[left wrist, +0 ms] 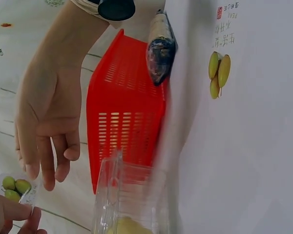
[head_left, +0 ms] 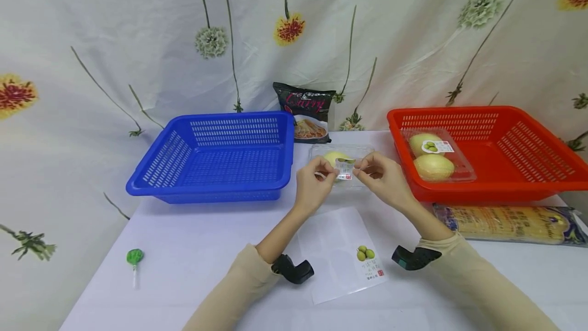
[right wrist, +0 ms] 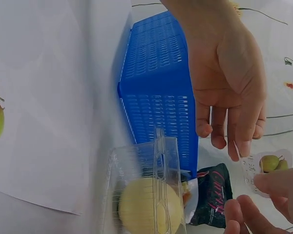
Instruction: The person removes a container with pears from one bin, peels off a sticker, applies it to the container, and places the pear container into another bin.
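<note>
A small clear sticker label point(head_left: 344, 168) printed with green pears is stretched between my two hands. My left hand point(head_left: 313, 184) pinches its left edge between thumb and fingertip; my right hand point(head_left: 387, 180) pinches the right edge the same way. In the right wrist view the label point(right wrist: 272, 163) shows its pear print and a little writing. Behind and below it on the table is a clear plastic clamshell box point(head_left: 365, 151) with a pale yellow round fruit point(right wrist: 149, 204) inside. Part of this box is hidden by the label and hands.
A sticker sheet point(head_left: 335, 249) lies in front of me, one pear print on it. A blue basket point(head_left: 209, 193) stands left. The red basket point(head_left: 496, 190) at right holds a labelled fruit box point(head_left: 466, 170). A black curry packet point(head_left: 308, 111), noodle pack point(head_left: 510, 222) and green lollipop point(head_left: 135, 257) lie around.
</note>
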`<action>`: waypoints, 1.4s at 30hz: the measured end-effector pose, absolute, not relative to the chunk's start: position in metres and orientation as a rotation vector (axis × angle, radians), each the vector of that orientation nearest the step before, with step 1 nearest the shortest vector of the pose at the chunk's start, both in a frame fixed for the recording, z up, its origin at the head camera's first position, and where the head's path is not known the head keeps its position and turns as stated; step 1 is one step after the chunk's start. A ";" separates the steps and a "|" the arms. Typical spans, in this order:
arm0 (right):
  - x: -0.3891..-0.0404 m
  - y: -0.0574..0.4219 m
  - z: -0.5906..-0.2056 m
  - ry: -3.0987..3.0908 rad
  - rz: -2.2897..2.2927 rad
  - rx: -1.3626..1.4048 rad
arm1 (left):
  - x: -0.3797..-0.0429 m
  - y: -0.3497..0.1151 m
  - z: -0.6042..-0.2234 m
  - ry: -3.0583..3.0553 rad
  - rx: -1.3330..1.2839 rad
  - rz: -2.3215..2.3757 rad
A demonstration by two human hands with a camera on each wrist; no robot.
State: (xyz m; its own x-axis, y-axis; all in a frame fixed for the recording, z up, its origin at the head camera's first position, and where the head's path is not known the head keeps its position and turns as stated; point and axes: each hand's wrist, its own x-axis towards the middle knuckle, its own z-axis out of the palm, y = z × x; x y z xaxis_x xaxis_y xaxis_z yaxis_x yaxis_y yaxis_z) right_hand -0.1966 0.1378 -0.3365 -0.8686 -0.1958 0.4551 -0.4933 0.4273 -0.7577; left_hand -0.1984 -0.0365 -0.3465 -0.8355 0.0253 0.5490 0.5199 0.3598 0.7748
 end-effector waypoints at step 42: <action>-0.242 0.133 -0.363 -2.500 1.084 0.692 | -0.242 -0.038 -0.368 -2.470 -0.585 -0.987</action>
